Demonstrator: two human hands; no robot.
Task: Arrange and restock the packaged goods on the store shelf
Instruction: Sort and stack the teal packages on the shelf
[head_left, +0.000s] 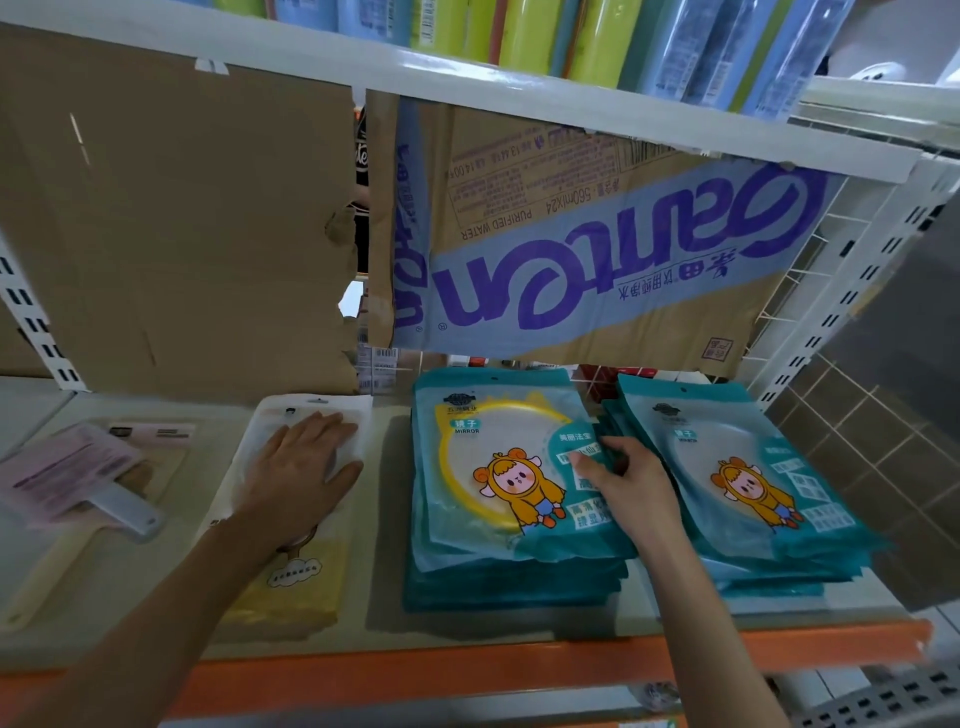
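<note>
A: What lay nearest the camera?

B: The orange front edge (467, 670) of the shelf, with both bare forearms reaching over it onto the pale shelf board (379, 519).

A: And the left hand?

B: The left hand (298, 465) lay flat, palm down, fingers spread and straight, pressing on a white and yellow packet (291, 571) that sat on the board left of centre. It gripped nothing; it only rested on the packet's upper, whitish half.

A: The right hand?

B: The right hand (626, 486) was between the two stacks of teal mirror packets. Its thumb lay on the face of the top packet of the left teal stack (498, 483), and its fingers curled around that packet's right edge, pinching it. The right teal stack (737, 483) sat just beside, its left edge close to the knuckles; whether it touched them I could not tell.

A: Anything further left?

B: A pink packet holding a grey-handled item (78, 480), tilted, lying partly over a flat cream-coloured packaged item (78, 551).

A: And behind?

B: Plain brown cardboard (171, 234) stood against the back on the left, and a printed water carton sheet (597, 249), its purple lettering upside down, hung on the right. Above them ran the white upper shelf (467, 83) carrying green and blue upright packages (597, 36).
</note>
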